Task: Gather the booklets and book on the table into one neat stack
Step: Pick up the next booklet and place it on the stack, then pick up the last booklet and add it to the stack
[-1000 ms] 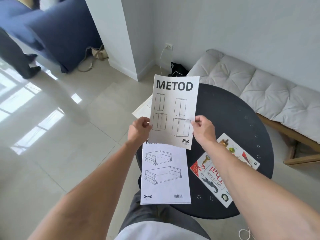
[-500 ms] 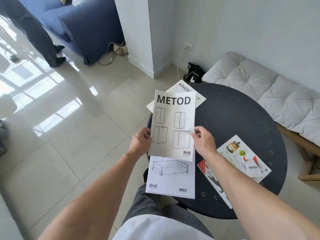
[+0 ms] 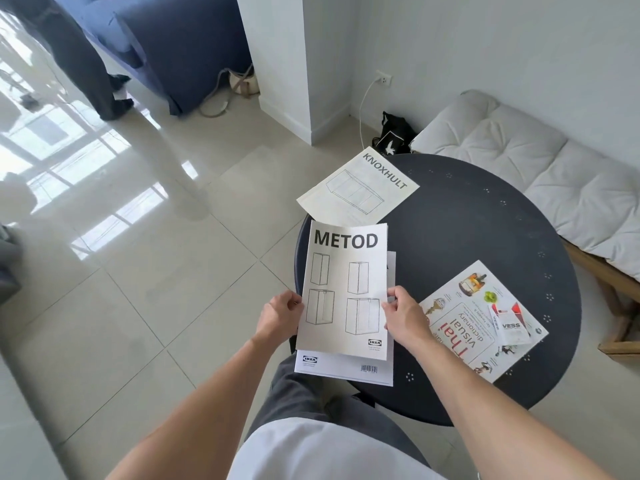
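Pale glossy tiled floor (image 3: 145, 306) all around, white walls behind. Blue sofa (image 3: 180, 46) at the far left, with a standing person's dark trouser legs (image 3: 83, 64) beside it. Cushioned white bench (image 3: 540, 178) along the right wall, touching or nearly touching the round dark desk (image 3: 485, 244). Wall socket (image 3: 383, 78) with a white cable running down to a black bag (image 3: 393, 138) on the floor just behind the desk.

On the desk's far left edge, KNOXHULT booklet (image 3: 358, 188), lying askew and overhanging the rim. On the near right, Thai visual dictionary (image 3: 481, 323), turned diagonally, with a small VESS packet (image 3: 510, 327) lying on its cover. At the near left edge, a white booklet (image 3: 343, 370) flat on the desk, mostly covered.

Over that, METOD booklet (image 3: 346, 289), roughly squared to it; touching or a little above, hard to tell. Left hand (image 3: 278, 318) pinching its left edge, fingers curled behind the paper. Right hand (image 3: 403, 317) gripping its right edge, thumb on the cover, the other fingers hidden underneath. Right forearm crossing the dictionary's near corner.
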